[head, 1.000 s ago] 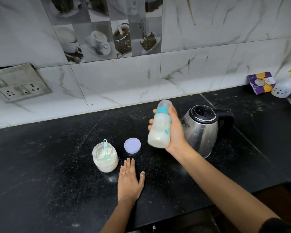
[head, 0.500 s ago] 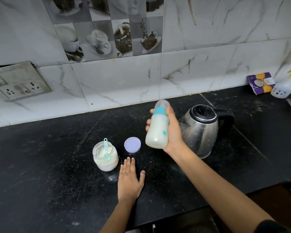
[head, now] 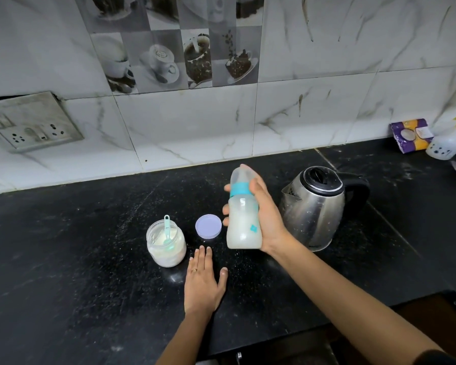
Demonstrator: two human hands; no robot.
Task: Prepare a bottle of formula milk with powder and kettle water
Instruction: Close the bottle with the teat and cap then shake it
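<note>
My right hand grips a baby bottle with a teal collar and clear cap, held upright above the black counter; cloudy white milk fills it. My left hand lies flat on the counter, fingers together, holding nothing. An open jar of white powder stands just left of my left fingertips, a teal scoop sticking out of it. The jar's lilac lid lies between jar and bottle. A steel kettle with a black handle stands right behind my right hand, lid shut.
The black stone counter ends at a front edge near my arms. A marble-tiled wall runs behind, with a socket plate at left. A purple packet and a white plastic item sit at the far right.
The bottle in my right hand has shifted slightly left and dropped a little, turning more upright. My left hand has stayed flat on the counter.
</note>
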